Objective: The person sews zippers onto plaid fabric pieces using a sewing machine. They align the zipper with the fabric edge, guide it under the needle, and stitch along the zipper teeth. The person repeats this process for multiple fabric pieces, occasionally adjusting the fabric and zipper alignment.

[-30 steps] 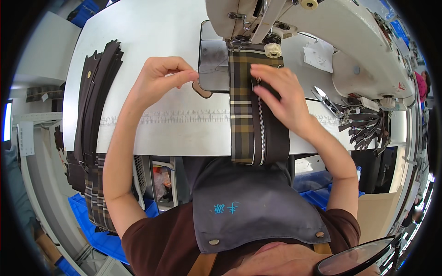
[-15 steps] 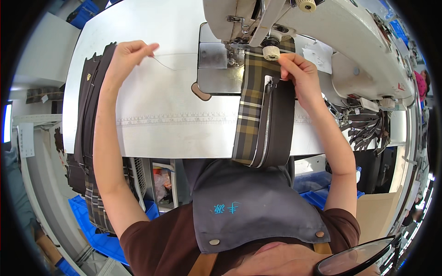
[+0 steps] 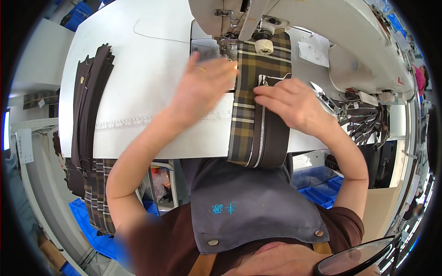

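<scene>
A plaid fabric panel (image 3: 237,133) with a dark strip (image 3: 276,138) and a metal zipper (image 3: 262,133) lies under the sewing machine's head (image 3: 228,39), its lower end hanging over the table edge. My right hand (image 3: 297,103) rests over the zipper's upper part, fingers stretched out with the tips on the dark tape; its thumb is hidden. Blurred by motion, my left hand (image 3: 200,92) is just left of the panel near the needle area, fingers extended and thumb apart. Nothing shows in it. A loose thread (image 3: 159,37) trails across the table toward the machine.
Dark zipper strips (image 3: 92,101) are stacked on the left, with plaid pieces (image 3: 99,198) hanging below. Metal snips (image 3: 324,97), a white paper scrap (image 3: 314,51) and a bundle of dark strips (image 3: 368,124) lie on the right. Blue bins (image 3: 317,191) sit below the table.
My left hand has come from the far left to beside the panel and let go of the thread. My right hand has moved down and left onto the zipper from the panel's right edge.
</scene>
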A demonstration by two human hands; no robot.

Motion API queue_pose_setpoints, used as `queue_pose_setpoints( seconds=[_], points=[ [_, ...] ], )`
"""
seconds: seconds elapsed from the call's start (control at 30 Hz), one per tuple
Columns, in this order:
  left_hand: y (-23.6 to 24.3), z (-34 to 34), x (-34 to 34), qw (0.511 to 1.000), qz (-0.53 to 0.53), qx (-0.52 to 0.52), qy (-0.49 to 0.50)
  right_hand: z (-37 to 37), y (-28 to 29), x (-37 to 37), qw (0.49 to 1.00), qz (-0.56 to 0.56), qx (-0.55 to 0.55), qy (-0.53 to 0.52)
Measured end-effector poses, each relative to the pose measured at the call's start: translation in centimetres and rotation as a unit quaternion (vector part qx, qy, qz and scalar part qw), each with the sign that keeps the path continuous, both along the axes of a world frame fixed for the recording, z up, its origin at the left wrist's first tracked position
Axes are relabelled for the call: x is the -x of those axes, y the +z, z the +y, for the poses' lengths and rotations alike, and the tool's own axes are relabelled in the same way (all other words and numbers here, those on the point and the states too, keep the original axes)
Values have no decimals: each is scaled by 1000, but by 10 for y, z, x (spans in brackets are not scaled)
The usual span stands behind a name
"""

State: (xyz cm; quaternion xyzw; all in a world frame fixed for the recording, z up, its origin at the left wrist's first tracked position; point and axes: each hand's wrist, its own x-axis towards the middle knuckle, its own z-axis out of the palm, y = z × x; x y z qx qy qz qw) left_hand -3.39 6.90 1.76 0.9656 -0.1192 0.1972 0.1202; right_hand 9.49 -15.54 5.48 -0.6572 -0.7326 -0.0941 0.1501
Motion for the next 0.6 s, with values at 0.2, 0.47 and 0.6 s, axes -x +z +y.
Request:
queue_pose_setpoints(
  seconds=[0.2, 0.47, 0.6],
  points=[
    [-8, -39, 2, 995, 99, -26, -1, 11, 8, 1, 991, -72, 110, 35],
    [-11, -31, -11, 999, 51, -12, -16, -16, -35, 3, 994, 74, -66, -51],
    [-6, -27, -14, 999, 51, 9, 13, 0, -36, 18, 993, 91, -79, -9]
  ],
)
